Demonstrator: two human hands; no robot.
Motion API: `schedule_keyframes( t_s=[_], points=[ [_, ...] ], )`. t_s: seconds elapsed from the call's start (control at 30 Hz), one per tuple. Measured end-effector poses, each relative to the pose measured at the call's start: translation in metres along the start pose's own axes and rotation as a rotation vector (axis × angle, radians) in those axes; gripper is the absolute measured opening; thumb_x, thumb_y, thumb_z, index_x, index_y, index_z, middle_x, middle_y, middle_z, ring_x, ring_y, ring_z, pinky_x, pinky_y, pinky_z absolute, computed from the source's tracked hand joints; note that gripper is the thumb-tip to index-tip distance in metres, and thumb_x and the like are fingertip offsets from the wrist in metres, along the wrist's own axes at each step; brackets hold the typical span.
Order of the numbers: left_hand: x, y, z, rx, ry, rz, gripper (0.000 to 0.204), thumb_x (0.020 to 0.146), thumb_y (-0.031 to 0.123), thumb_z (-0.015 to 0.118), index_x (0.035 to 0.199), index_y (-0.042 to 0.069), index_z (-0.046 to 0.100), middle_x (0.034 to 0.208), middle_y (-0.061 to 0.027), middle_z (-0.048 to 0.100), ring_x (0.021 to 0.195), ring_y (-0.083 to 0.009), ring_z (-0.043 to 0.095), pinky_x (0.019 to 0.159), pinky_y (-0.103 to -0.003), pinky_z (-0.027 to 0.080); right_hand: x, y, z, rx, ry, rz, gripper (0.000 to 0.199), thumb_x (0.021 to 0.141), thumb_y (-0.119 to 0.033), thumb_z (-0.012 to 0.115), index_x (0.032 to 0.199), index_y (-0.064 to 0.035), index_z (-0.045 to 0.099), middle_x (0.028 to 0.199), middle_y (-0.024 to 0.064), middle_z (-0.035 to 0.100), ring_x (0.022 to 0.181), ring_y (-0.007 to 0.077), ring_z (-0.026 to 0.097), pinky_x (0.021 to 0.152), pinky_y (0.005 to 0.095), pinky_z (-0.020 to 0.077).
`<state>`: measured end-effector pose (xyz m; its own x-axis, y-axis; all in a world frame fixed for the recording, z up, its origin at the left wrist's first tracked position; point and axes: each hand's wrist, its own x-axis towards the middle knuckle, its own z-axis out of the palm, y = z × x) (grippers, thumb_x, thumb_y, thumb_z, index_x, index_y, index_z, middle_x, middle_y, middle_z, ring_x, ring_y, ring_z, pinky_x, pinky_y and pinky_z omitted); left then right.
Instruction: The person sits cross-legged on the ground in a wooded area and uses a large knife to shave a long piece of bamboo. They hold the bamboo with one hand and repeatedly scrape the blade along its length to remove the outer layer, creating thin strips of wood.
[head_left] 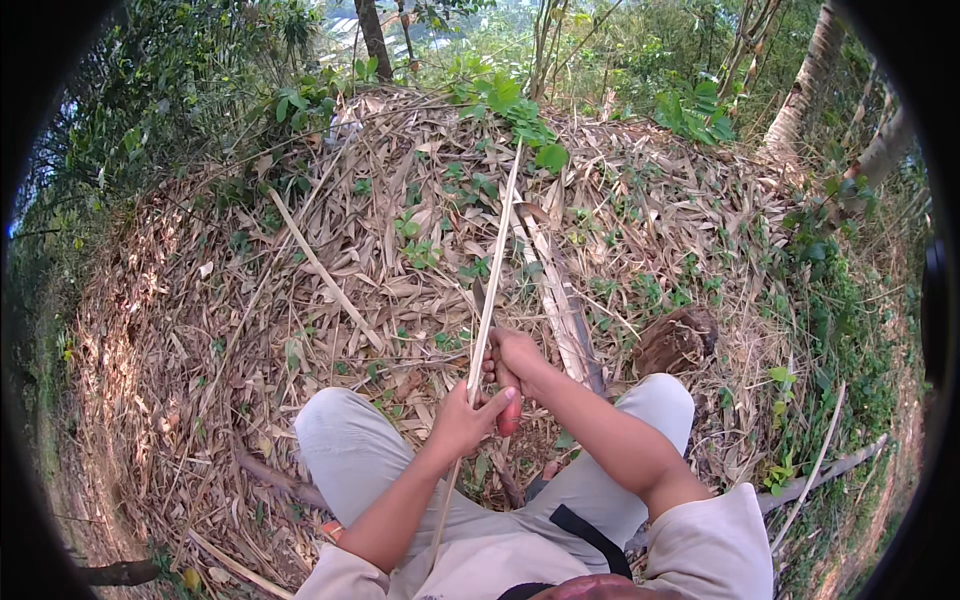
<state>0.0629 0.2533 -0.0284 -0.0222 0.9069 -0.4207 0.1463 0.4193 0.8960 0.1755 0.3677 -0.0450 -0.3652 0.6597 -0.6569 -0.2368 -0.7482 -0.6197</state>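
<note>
The left hand point(462, 420) is curled around a long, thin, pale bamboo strip point(497, 250) that runs up across the dry leaf litter point(250, 300). The right hand point(512, 358) grips a red-handled knife point(508, 412), its dull blade laid against the strip above both knees point(340, 430).

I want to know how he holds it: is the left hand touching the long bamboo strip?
Touching. The head view shows the left hand wrapped around the bamboo strip, which passes through its fingers.
</note>
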Motion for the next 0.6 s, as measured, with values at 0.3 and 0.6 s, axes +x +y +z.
schedule_keyframes(
  t_s=[0.3, 0.6],
  points=[
    [0.036, -0.016, -0.027, -0.086, -0.269, -0.192, 0.023, 0.090, 0.021, 0.071, 0.089, 0.003, 0.057, 0.066, -0.0042, 0.060, 0.050, -0.0118, 0.057, 0.045, -0.026, 0.045, 0.019, 0.054, 0.000, -0.112, 0.200, 0.177, 0.048, 0.102, -0.043, 0.034, 0.093, -0.0025, 0.059, 0.061, 0.0120, 0.054, 0.057, 0.0220, 0.057, 0.053, 0.0400, 0.0455],
    [0.047, -0.013, -0.061, -0.174, 0.001, -0.102, 0.032, 0.084, 0.021, 0.073, 0.093, 0.000, 0.050, 0.062, -0.0056, 0.061, 0.045, -0.0136, 0.058, 0.040, -0.026, 0.044, 0.019, 0.053, -0.046, -1.135, 0.222, -0.118, 0.036, 0.101, -0.036, 0.052, 0.114, -0.0067, 0.069, 0.088, 0.0085, 0.067, 0.078, 0.0190, 0.065, 0.066, 0.0358, 0.0540]
  ],
)
